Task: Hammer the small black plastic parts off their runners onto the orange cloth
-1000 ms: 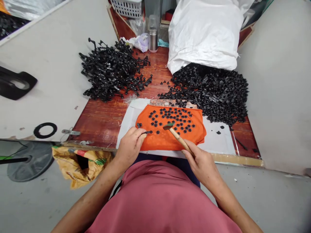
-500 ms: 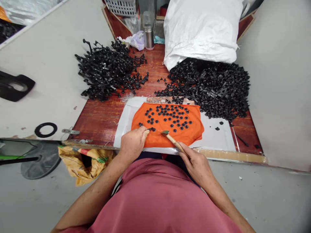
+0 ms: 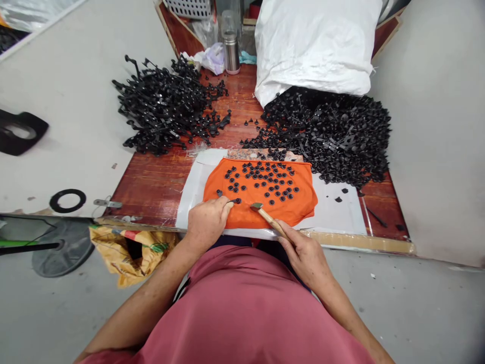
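Observation:
My left hand is closed, thumb and fingertips pinching a slim black plastic piece with round ends, low over an orange cloth. In my right hand is the wooden handle of a small hammer. Its short dark metal head points left, just above the cloth and a little right of the pinched piece. Several round black plastic studs lie scattered on the cloth beyond both hands. My left fingers partly hide the black piece.
A tangled heap of black plastic pieces lies at the back left. At the right, a larger heap spills from a white sack. A steel flask stands behind. A yellow bag hangs below the front edge.
The view has shifted slightly. Both hands keep nearly the same place and hold, and the black piece at my left fingertips shows one round end where two studs showed before.

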Tool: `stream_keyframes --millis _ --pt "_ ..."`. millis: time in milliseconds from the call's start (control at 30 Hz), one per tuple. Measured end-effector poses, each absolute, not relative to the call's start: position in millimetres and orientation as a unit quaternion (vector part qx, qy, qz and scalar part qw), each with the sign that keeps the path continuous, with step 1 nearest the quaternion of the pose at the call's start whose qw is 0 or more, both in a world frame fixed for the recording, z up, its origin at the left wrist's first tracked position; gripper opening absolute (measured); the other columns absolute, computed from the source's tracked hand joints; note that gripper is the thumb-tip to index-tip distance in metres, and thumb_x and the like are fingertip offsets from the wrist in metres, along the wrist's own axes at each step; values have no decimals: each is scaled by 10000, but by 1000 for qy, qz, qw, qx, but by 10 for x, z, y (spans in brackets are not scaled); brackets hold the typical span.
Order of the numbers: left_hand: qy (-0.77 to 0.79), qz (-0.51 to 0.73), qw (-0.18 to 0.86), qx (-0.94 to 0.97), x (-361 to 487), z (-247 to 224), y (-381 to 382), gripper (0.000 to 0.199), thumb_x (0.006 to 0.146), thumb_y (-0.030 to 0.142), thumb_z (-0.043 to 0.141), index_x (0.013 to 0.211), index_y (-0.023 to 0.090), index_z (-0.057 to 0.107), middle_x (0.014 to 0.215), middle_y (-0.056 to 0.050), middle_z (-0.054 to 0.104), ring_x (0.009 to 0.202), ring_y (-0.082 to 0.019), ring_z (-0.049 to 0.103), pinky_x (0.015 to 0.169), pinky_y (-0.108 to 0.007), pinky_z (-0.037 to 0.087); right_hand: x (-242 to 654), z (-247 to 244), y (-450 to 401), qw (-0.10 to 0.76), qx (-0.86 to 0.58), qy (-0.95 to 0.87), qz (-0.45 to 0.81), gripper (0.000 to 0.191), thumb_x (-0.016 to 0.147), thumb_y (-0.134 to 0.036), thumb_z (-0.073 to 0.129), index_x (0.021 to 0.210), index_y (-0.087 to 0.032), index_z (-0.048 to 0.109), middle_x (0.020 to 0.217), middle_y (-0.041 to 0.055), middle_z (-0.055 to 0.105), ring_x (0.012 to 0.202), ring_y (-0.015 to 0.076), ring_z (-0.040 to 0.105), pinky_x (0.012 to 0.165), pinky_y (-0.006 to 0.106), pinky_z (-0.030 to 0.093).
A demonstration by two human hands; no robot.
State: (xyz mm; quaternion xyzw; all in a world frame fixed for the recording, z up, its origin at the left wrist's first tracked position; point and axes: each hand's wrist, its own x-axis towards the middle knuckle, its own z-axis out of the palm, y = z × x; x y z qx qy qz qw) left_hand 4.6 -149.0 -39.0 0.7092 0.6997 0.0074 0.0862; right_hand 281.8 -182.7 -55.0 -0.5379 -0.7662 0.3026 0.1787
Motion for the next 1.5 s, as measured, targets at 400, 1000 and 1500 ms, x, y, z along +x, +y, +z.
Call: stream_keyframes --millis 400,1000,1500 --pt "703 49 108 701 32 -395 -1468 349 1048 399 425 987 226 722 901 -66 775 839 -216 702 672 -298 400 2870 -515 -1804 145 -538 -774 301 457 1044 -269 504 1496 -262 567 1265 83 759 1049 243 759 894 358 607" --pt "697 36 100 709 35 -397 -1470 365 1063 399 400 982 217 707 900 -65 776 846 -210 703 687 -301 397 2879 -543 -1787 164 -525 -769 326 458 1053 -280 500 1508 -285 554 1361 52 711 1159 233 725 955 354 599" --pt "711 14 92 697 97 -385 -1477 414 1061 416 374 1018 196 722 900 -101 783 817 -246 723 648 -319 409 2573 -268 -1658 126 -504 -835 181 569 1058 -233 402 1622 -303 392 982 79 767 758 213 738 727 307 602"
